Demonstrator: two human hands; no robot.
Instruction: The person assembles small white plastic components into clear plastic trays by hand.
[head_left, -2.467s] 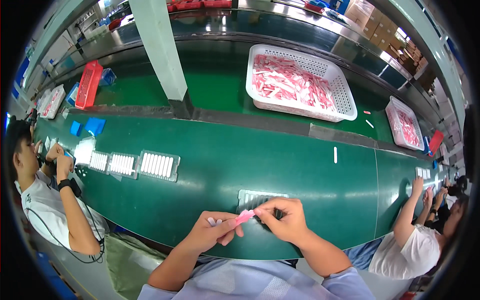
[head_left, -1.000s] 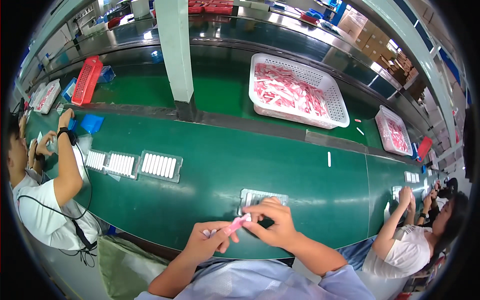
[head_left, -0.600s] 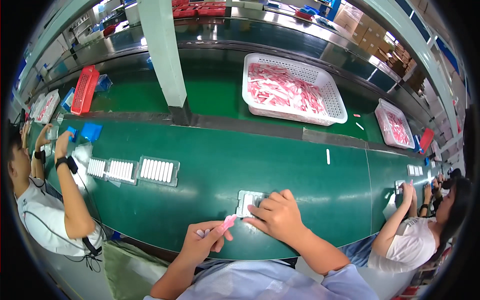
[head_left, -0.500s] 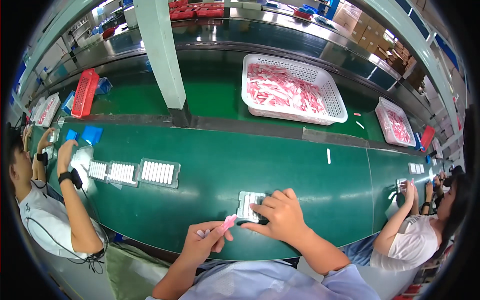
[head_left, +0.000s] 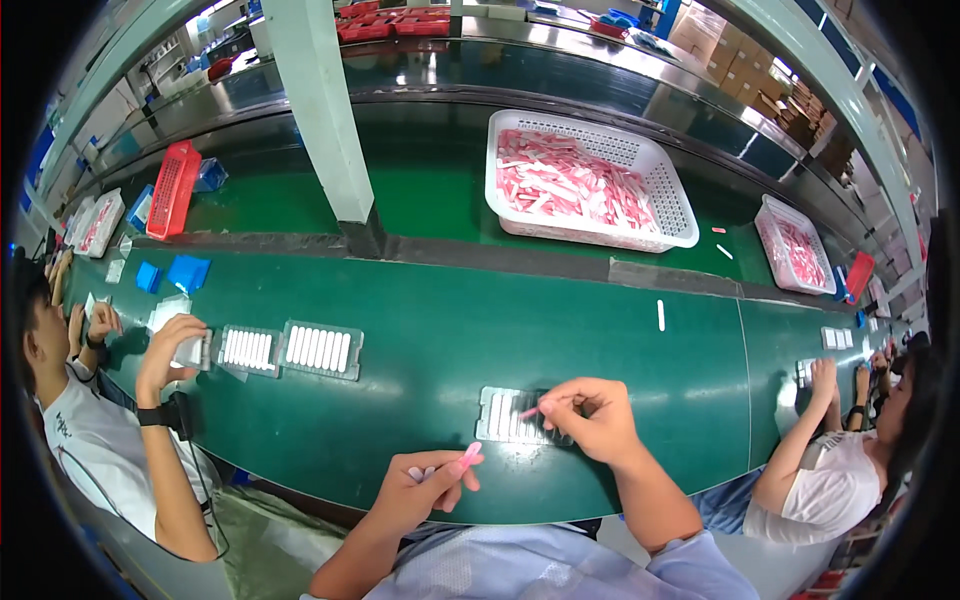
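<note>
My left hand (head_left: 424, 484) is closed around several small flat strips with rounded ends, which look like mini nail files. A pink strip (head_left: 470, 455) sticks out past its thumb and forefinger, and pale ends show between the other fingers. My right hand (head_left: 590, 412) pinches another pink strip (head_left: 530, 412) between thumb and fingertips, just over a clear plastic tray (head_left: 484, 428). White strips lie side by side in the tray's left slots. That hand covers part of the tray's right end.
Beyond the dark ledge stands a white basket (head_left: 600, 238) heaped with pink and white strips. A loose white strip (head_left: 661, 315) lies on the green table (head_left: 430, 330). A filled tray (head_left: 322, 350) sits to the left. One co-worker (head_left: 100, 430) works at left, another (head_left: 815, 455) at right.
My right hand has lifted back from the tray and now shows a pink strip in its pinch. My left hand stays nearly still. The left co-worker's hand has come down onto a tray.
</note>
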